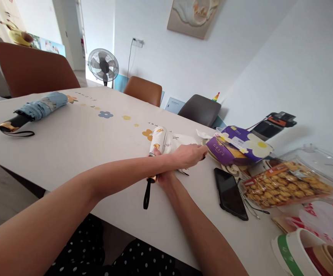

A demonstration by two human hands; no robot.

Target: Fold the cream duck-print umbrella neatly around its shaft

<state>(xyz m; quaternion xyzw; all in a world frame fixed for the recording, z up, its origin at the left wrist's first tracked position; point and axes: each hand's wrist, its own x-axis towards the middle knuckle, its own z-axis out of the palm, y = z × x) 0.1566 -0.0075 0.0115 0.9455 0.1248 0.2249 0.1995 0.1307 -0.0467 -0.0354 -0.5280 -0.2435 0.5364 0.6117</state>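
A white folding umbrella [158,140] with small yellow-brown prints lies over the table in front of me, its black wrist strap hanging from the handle end. My right hand [164,177] is closed around it near the handle, partly hidden under my left forearm. Crossing over to the right, my left hand [191,155] is closed at the loose white canopy fabric beside the rolled part. A small dark bit shows at its fingers; I cannot make out what it is. A light blue folded umbrella [44,107] with a black and gold handle lies at the left.
On the white table [109,143], a black phone [230,193], cables, a purple box [226,149], a clear pack of walnut-like snacks [289,184] and tape rolls [289,249] crowd the right side. Chairs [145,91] and a fan [103,65] stand beyond.
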